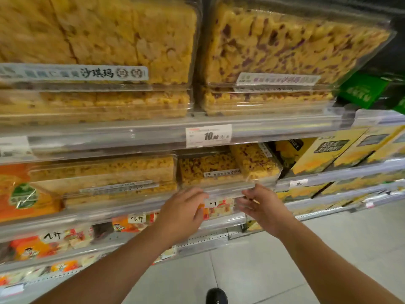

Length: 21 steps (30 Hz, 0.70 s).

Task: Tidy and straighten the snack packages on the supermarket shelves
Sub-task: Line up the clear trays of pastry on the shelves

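Both hands — left point(184, 212), right point(262, 205) — seemingly grip the clear snack box point(221, 172), fingers curled.

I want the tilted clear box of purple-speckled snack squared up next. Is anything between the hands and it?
Nothing visible. Both the left hand and right hand sit at the shelf edge directly below the tilted clear box.

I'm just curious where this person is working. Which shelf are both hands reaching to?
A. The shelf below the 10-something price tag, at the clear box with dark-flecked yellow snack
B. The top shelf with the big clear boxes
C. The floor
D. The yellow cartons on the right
A: the left hand and right hand meet at the front edge of the clear snack box that sits under the price tag.
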Motion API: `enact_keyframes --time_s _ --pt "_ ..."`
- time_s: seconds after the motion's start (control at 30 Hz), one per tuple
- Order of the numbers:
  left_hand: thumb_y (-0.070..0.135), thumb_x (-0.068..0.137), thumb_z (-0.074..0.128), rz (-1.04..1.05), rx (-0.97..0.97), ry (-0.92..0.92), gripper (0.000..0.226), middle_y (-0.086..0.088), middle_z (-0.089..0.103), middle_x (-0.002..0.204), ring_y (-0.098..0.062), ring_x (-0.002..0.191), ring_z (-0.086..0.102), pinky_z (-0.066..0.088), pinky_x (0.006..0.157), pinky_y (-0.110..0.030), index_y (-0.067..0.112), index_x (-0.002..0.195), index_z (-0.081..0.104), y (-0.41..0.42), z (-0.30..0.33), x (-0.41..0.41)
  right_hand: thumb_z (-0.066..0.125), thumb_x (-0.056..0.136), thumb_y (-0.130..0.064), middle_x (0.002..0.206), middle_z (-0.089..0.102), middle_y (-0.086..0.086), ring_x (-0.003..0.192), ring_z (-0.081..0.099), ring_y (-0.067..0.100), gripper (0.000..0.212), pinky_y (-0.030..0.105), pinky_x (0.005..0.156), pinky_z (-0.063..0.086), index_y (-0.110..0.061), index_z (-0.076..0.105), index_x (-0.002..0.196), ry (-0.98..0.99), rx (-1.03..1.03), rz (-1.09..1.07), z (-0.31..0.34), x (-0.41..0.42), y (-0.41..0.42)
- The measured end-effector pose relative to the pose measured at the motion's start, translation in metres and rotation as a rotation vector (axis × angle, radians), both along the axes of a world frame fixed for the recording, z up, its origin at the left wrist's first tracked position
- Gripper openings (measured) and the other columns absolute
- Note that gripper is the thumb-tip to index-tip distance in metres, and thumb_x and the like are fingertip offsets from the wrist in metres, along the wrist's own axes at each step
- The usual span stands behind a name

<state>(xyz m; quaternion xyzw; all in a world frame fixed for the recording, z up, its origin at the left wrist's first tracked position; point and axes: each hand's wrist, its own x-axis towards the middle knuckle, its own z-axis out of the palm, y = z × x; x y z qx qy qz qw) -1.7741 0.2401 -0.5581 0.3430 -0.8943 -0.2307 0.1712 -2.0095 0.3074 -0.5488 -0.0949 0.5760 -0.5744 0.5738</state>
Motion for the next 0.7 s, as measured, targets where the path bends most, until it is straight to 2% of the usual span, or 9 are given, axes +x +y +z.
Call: enact_keyframes --time_s 0.07,0.17,0.2,0.3,0.37,0.47,0.53,0.63,0.7 --pt "0.029 0.095 0.048 0.017 -0.063 -0.130 0.051 0.006 0.031 0.152 -0.015 0.136 0.032 0.030 0.112 -0.034 0.026 0.145 0.038 -0.004 0.004 -0.039 0.065 0.084 -0.016 0.093 0.054 0.011 0.097 0.056 0.034 0.042 0.051 0.094 0.051 -0.012 0.043 0.119 -0.109 -0.053 0.007 0.001 -0.027 0.002" --pt "0.034 0.092 0.051 0.162 -0.008 -0.409 0.074 0.005 -0.002 0.163 -0.024 0.148 0.013 0.029 0.114 -0.050 0.032 0.153 0.008 -0.016 0.004 -0.082 0.061 0.090 -0.038 0.123 0.053 0.016 0.101 0.069 0.031 0.037 0.040 0.076 0.059 -0.028 0.045 0.121 -0.074 -0.034 0.016 0.002 -0.057 -0.004" --pt "0.035 0.092 0.052 0.206 0.007 -0.486 0.075 0.002 -0.001 0.164 -0.025 0.148 0.012 0.031 0.112 -0.050 0.031 0.153 0.008 -0.020 0.002 -0.089 0.063 0.089 -0.042 0.126 0.051 0.017 0.098 0.070 0.029 0.039 0.038 0.071 0.060 -0.031 0.045 0.121 -0.060 -0.025 0.027 0.004 -0.064 -0.007" --pt "0.038 0.091 0.050 0.277 -0.016 -0.666 0.065 -0.004 0.039 0.150 -0.027 0.135 0.041 0.035 0.109 -0.047 0.026 0.150 0.025 -0.021 -0.005 -0.095 0.069 0.085 -0.041 0.124 0.054 0.021 0.090 0.072 0.032 0.059 0.040 0.070 0.060 -0.029 0.039 0.134 -0.075 0.017 0.033 0.010 -0.079 -0.019" --pt "0.039 0.090 0.052 0.286 -0.055 -0.698 0.069 -0.005 0.044 0.147 -0.028 0.134 0.044 0.030 0.113 -0.046 0.025 0.151 0.022 -0.020 -0.009 -0.093 0.069 0.086 -0.037 0.118 0.058 0.021 0.084 0.073 0.032 0.056 0.045 0.075 0.060 -0.026 0.041 0.133 -0.046 0.063 0.035 0.012 -0.082 -0.025" --pt "0.039 0.090 0.054 0.295 -0.024 -0.660 0.059 -0.006 0.054 0.137 -0.028 0.123 0.052 0.041 0.104 -0.043 0.023 0.144 0.035 -0.022 -0.007 -0.092 0.067 0.089 -0.028 0.119 0.060 0.020 0.089 0.072 0.033 0.049 0.046 0.081 0.058 -0.021 0.044 0.131 -0.037 0.079 0.054 0.009 -0.086 -0.028" --pt "0.041 0.090 0.056 0.298 -0.044 -0.648 0.060 -0.005 0.049 0.143 -0.028 0.130 0.046 0.037 0.109 -0.044 0.024 0.144 0.036 -0.022 -0.008 -0.091 0.066 0.089 -0.022 0.120 0.062 0.022 0.094 0.070 0.036 0.048 0.041 0.078 0.059 -0.019 0.044 0.132 -0.091 0.061 0.078 0.010 -0.089 -0.028" --pt "0.042 0.091 0.056 0.301 -0.089 -0.642 0.071 -0.003 0.027 0.158 -0.027 0.145 0.025 0.019 0.118 -0.044 0.027 0.151 0.023 -0.021 -0.009 -0.090 0.067 0.087 -0.014 0.117 0.063 0.026 0.093 0.071 0.036 0.046 0.036 0.070 0.057 -0.013 0.046 0.128 -0.157 0.056 0.085 0.014 -0.089 -0.026" --pt "0.044 0.092 0.054 0.295 -0.077 -0.652 0.073 -0.003 0.021 0.161 -0.027 0.148 0.019 0.017 0.119 -0.044 0.027 0.153 0.018 -0.020 -0.005 -0.091 0.067 0.087 -0.013 0.115 0.065 0.026 0.092 0.071 0.035 0.046 0.034 0.069 0.057 -0.012 0.047 0.128 -0.168 0.054 0.093 0.014 -0.086 -0.022"
